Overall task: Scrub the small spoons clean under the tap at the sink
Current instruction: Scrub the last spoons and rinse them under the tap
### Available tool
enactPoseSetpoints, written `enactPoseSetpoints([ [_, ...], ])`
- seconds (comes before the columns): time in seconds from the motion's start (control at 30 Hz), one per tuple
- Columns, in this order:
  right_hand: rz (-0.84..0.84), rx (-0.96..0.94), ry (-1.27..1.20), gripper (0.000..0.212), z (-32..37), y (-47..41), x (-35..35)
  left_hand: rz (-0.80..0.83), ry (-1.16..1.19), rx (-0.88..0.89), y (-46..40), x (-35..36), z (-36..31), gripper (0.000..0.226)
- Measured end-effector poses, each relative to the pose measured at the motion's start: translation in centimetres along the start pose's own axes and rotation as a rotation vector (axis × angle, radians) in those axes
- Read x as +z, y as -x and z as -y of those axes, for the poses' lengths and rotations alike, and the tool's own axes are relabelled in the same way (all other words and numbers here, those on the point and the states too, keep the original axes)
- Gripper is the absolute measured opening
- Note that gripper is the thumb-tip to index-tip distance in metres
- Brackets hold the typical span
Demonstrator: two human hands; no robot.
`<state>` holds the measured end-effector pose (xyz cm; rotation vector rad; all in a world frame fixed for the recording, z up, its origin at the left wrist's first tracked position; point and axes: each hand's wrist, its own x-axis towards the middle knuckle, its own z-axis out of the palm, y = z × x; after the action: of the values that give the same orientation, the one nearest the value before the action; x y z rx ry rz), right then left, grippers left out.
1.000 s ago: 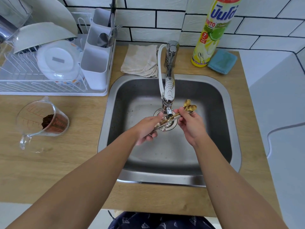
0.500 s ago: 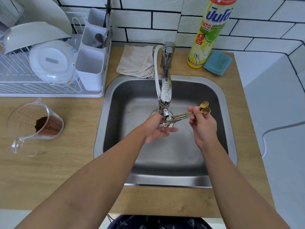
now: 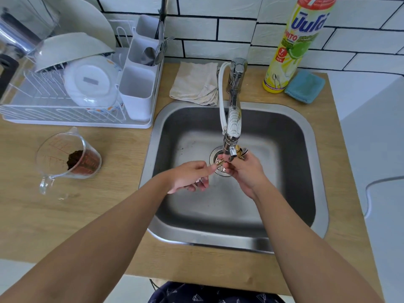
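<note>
Spoons [image 3: 220, 164] now sit beneath the tap [image 3: 232, 127], hands [image 3: 189, 176] [image 3: 244, 169] closer together, both grasping them.

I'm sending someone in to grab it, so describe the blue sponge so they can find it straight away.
Start at the steel sink set in the wooden counter, then look to its back right corner by the tiled wall. The blue sponge lies flat there beside the tall yellow dish soap bottle, the only blue item on the counter.

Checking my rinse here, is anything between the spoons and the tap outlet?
Nothing visible. Both hands, left hand and right hand, hold the small spoons directly beneath the tap outlet, over the sink drain.
</note>
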<state>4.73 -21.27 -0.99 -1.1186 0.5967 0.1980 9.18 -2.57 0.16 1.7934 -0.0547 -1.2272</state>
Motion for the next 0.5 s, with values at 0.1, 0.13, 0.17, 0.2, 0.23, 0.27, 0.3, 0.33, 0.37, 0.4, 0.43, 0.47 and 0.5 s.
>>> enactPoseSetpoints([
  [0.1, 0.085, 0.046, 0.027, 0.012, -0.3, -0.3, -0.1, 0.103, -0.077, 0.028, 0.8, -0.6, 0.3, 0.037],
  [0.13, 0.091, 0.055, 0.038, 0.012, -0.4, -0.4, -0.3, 0.127, -0.072, 0.044, 0.8, -0.7, 0.4, 0.034],
  [0.17, 0.086, 0.062, 0.047, 0.013, -0.4, -0.5, -0.5, 0.126, -0.065, 0.064, 0.9, -0.6, 0.5, 0.031],
  [0.2, 0.069, 0.068, 0.053, 0.013, -0.3, -0.5, -0.6, 0.102, -0.068, 0.091, 0.8, -0.4, 0.6, 0.027],
  [0.23, 0.042, 0.071, 0.052, 0.014, -0.2, -0.5, -0.6, 0.053, -0.115, 0.125, 0.7, -0.2, 0.6, 0.025],
  [0.27, 0.01, 0.071, 0.04, 0.015, -0.1, -0.6, -0.5, -0.021, -0.236, 0.17, 0.6, 0.0, 0.6, 0.025],
  [0.3, -0.018, 0.068, 0.029, 0.016, 0.0, -0.6, -0.4, -0.106, -0.416, 0.225, 0.5, 0.1, 0.7, 0.025],
  [0.33, -0.033, 0.062, 0.032, 0.014, 0.1, -0.7, -0.3, -0.185, -0.593, 0.285, 0.4, 0.3, 0.8, 0.025],
  [0.37, -0.035, 0.055, 0.056, 0.011, 0.2, -0.7, -0.2, -0.252, -0.721, 0.331, 0.4, 0.5, 1.0, 0.025],
  [0.4, -0.025, 0.048, 0.09, 0.009, 0.3, -0.7, 0.0, -0.302, -0.8, 0.36, 0.4, 0.7, 1.3, 0.024],
  [0.43, -0.005, 0.038, 0.12, 0.009, 0.2, -0.8, 0.0, -0.347, -0.865, 0.371, 0.5, 0.7, 1.6, 0.024],
  [0.47, 0.031, 0.027, 0.141, 0.011, 0.1, -0.7, 0.0, -0.388, -0.929, 0.378, 0.6, 0.7, 2.0, 0.023],
  [0.5, 0.082, 0.015, 0.154, 0.013, -0.1, -0.7, 0.0, -0.418, -0.982, 0.385, 0.7, 0.6, 2.4, 0.023],
])
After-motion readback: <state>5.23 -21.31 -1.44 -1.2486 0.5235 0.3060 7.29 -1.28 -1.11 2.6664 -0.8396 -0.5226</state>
